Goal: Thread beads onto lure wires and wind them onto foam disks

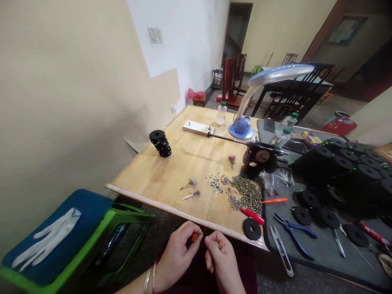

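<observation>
Head view. At lower centre of the frame, both hands are at the near edge of the wooden table (pixel 159 181). Left hand (pixel 185 245): fingers curled, thumb pressed towards the forefinger, gripping a small orange piece (pixel 195 236), most of which the fingers cover. Two metal bangles (pixel 150 279) encircle the wrist. Right hand (pixel 221 254): just beside the left, thumb and forefinger pinched together, other fingers bent in; whether anything fine lies between the tips cannot be told.

Centre of the frame: two tufted pieces (pixel 190 196) lie apart on the wood; a reddish tuft (pixel 232 161) lies farther up. Right of these are scattered coloured beads (pixel 217 184) and a dense heap of small striped cylinders (pixel 248 190), with a red-handled tool (pixel 252 215) at its lower edge. A black foam disc (pixel 251 228) lies below, near the table's corner.

Left of centre, a black foam roll (pixel 161 143) stands with bright green bits on its side. Lower right, blue-handled pliers (pixel 296 237) rest on a grey mat (pixel 324 261). Lower left, a white glove (pixel 50 237) lies on a blue seat pad (pixel 92 200).
</observation>
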{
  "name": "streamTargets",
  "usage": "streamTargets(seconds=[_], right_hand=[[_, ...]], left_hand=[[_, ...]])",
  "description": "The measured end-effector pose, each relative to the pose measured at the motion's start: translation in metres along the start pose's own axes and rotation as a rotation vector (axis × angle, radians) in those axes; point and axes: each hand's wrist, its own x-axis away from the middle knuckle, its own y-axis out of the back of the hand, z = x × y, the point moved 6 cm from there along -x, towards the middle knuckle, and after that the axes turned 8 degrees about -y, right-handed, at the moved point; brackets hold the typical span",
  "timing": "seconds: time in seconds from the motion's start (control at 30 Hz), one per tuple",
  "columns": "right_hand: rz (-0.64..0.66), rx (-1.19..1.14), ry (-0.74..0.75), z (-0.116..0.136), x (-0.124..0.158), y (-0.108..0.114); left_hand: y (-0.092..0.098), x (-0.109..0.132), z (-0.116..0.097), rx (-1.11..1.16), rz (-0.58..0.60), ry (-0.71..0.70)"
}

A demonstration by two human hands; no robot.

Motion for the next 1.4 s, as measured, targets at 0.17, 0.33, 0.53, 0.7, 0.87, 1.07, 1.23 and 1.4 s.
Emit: streamTargets(seconds=[0.17,0.33,0.53,0.7,0.87,1.07,1.23,1.4], right_hand=[[-0.013,0.018,0.006,0.002,-0.001,0.001],[0.008,-0.010,0.027,0.006,0.001,-0.001],[-0.023,-0.082,0.040,0.007,-0.001,0.003],[-0.056,-0.099,0.065,0.014,-0.003,0.010],[-0.062,-0.077,0.107,0.019,-0.002,0.011],[-0.026,-0.027,0.116,0.019,0.000,0.006],[0.007,0.053,0.109,0.026,0.000,0.006],[0.060,0.274,0.137,0.040,0.002,0.009]], left_hand=[[-0.002,0.002,-0.002,-0.061,0.062,-0.058],[-0.006,0.003,-0.004,-0.083,0.121,-0.071],[-0.007,0.000,-0.004,-0.018,0.123,-0.016],[-0.008,-0.002,-0.005,-0.053,0.175,0.029],[-0.009,-0.004,-0.003,-0.046,0.147,0.032],[-0.015,-0.006,-0.001,-0.001,0.134,0.076],[-0.017,-0.008,0.005,0.099,0.153,0.132],[-0.006,-0.016,0.009,0.187,0.086,0.183]])
